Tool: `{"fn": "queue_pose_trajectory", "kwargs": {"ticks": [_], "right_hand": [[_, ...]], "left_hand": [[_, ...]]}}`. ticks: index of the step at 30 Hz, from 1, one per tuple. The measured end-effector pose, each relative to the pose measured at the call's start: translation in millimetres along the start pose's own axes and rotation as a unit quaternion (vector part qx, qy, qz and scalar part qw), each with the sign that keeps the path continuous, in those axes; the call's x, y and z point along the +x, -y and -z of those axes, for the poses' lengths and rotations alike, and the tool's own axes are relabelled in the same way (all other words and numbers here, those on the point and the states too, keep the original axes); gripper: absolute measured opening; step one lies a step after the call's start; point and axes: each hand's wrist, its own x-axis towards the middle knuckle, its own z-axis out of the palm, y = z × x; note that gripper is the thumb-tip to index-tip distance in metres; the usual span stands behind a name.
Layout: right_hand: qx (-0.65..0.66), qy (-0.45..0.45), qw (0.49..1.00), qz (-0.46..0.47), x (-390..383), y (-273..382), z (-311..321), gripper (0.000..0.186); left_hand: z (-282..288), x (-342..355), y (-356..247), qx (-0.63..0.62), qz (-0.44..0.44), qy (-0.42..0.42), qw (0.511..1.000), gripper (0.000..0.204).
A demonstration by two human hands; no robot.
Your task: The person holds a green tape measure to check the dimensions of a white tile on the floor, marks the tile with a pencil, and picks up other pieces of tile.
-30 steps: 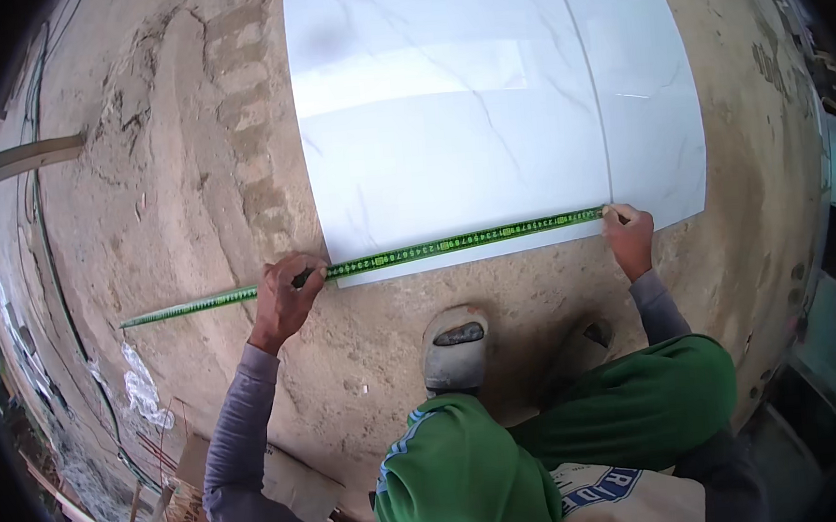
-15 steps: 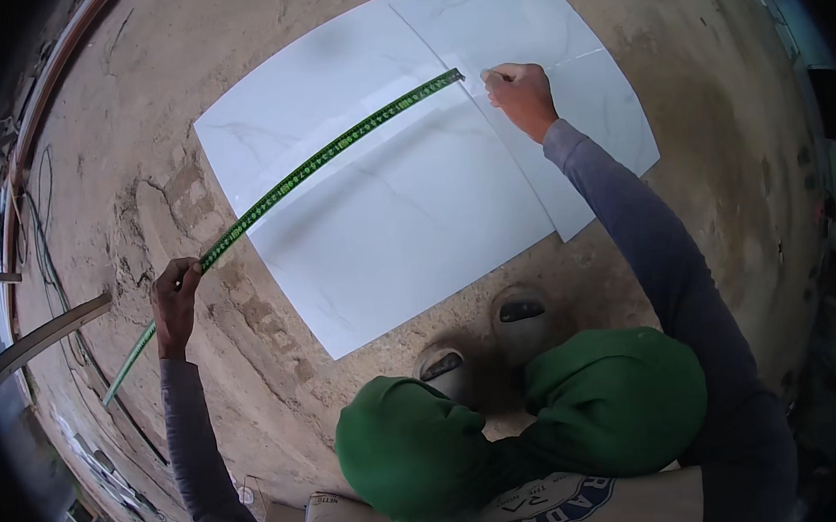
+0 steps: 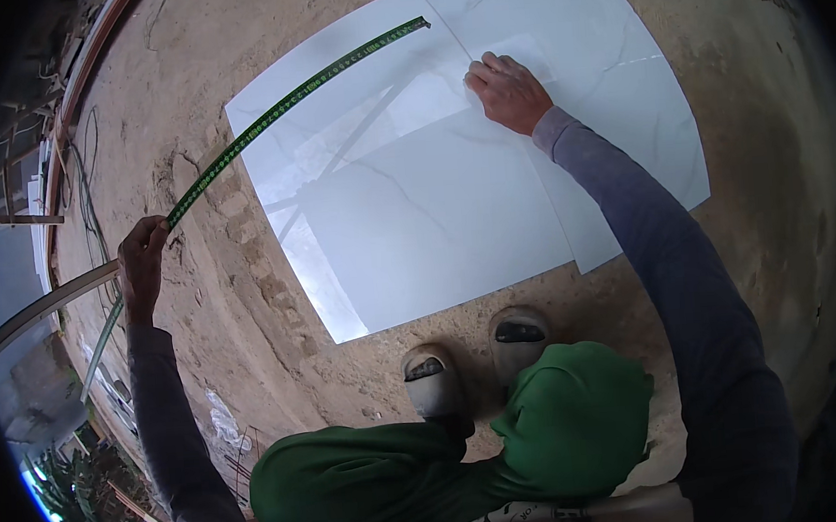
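My left hand (image 3: 144, 266) pinches a green measuring tape (image 3: 300, 95) off to the left of the tiles. The tape runs from it across a large white veined tile (image 3: 435, 231), its metal-tipped end just left of a seam near the far side. Below the hand hangs the tape's other stretch. Right of the seam is a second white veined tile (image 3: 620, 101), partly overlapping or abutting; I cannot tell which. My right hand (image 3: 511, 94) is over the seam, apart from the tape, its fingers curled together. Whatever those fingers may hold is hidden.
Bare brown ground (image 3: 759, 140) surrounds the tiles. My sandalled feet (image 3: 431, 372) stand at the tiles' near edge. A long narrow bar (image 3: 48, 308) reaches in from the left, close to my left hand. Thin cables (image 3: 86, 187) and a brown rail (image 3: 76, 86) lie beyond it.
My left hand and the tape have shifted left and farther away. The tape's end has moved off the seam. My right hand has turned, knuckles up, and come lower over the tile seam.
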Motion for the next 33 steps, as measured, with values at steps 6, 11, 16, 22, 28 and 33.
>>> {"fn": "queue_pose_trajectory", "kwargs": {"ticks": [6, 11, 16, 22, 28, 33], "right_hand": [[-0.026, 0.02, 0.999, -0.013, 6.5, -13.7, 8.3, 0.005], [0.053, 0.009, 0.995, -0.083, 24.9, -12.2, 13.7, 0.007], [0.155, 0.055, 0.949, -0.269, 101.1, -24.8, 21.3, 0.019], [0.206, -0.058, 0.902, -0.375, 149.7, -79.9, -28.4, 0.023], [-0.032, -0.005, 0.973, -0.228, 153.7, -38.0, -63.4, 0.024], [-0.083, -0.006, 0.962, -0.261, 161.8, -37.8, -64.4, 0.023]], "left_hand": [[2.6, -8.6, 29.4, -0.012, -0.012, -0.019, 1.0, 0.026], [-39.8, 31.7, 81.5, -0.034, -0.016, -0.001, 0.999, 0.026], [-82.4, 118.2, 107.9, -0.096, -0.051, 0.032, 0.994, 0.026], [-129.1, 216.7, 108.4, -0.13, -0.096, 0.086, 0.983, 0.025], [-143.3, 233.4, 129.8, -0.15, -0.126, 0.084, 0.977, 0.026], [-155.7, 242.3, 136.1, -0.166, -0.141, 0.077, 0.973, 0.028]]}}
